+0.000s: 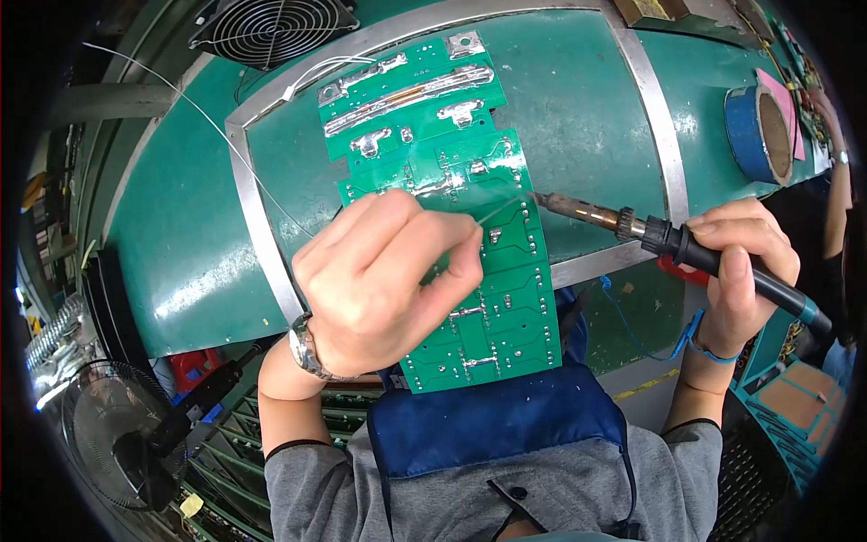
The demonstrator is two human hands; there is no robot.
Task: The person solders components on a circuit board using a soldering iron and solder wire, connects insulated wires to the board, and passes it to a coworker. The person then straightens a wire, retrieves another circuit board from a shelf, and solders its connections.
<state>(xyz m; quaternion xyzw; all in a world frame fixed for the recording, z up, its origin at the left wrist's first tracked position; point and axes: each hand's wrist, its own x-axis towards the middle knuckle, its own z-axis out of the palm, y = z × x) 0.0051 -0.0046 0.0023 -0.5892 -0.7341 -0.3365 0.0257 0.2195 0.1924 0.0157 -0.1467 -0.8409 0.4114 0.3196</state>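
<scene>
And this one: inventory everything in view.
circuit board: 1, green, centre
thin wire: 1, pale, left hand
soldering iron: 1, black, right hand
workbench: 1, green, upper half
box fan: 1, black, top left
round fan: 1, dark, lower left
roll: 1, blue, right
rim clutter: uncountable, mixed, edges
watch: 1, silvery, left wrist
wristband: 1, blue, right wrist
apron: 1, blue, bottom
shirt: 1, grey, bottom
left hand: 1, bare, over board
right hand: 1, bare, right

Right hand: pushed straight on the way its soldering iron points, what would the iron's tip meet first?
Most likely the green circuit board, at its right edge; the thin wire ends by the tip too, and depth leaves their order unclear.
</scene>
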